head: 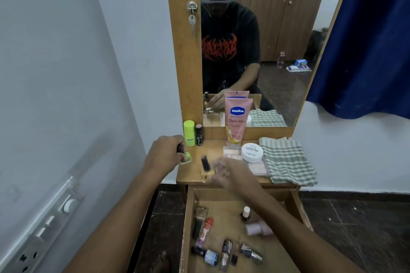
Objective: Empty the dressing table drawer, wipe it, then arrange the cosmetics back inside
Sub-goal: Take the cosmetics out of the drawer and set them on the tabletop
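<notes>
The dressing table drawer (190, 217) is pulled open below the tabletop (193, 178). Several small bottles and tubes lie in it, among them a white-capped bottle (245, 212), a pink bottle on its side (257, 229) and a red tube (206, 228). My left hand (165, 153) is closed around the dark cap of a green nail polish bottle (186, 158) resting on the tabletop's left side. My right hand (228, 172) is blurred, its fingers at the base of a yellow-based nail polish bottle (205, 165) standing near the front edge.
On the tabletop stand a lime green stick (189, 133), a dark lipstick (199, 134), a pink Vaseline tube (236, 122) and a white round jar (251, 152) on pale pink packets (231, 153). A folded checked cloth (286, 159) lies at the right. A mirror (277, 40) rises behind.
</notes>
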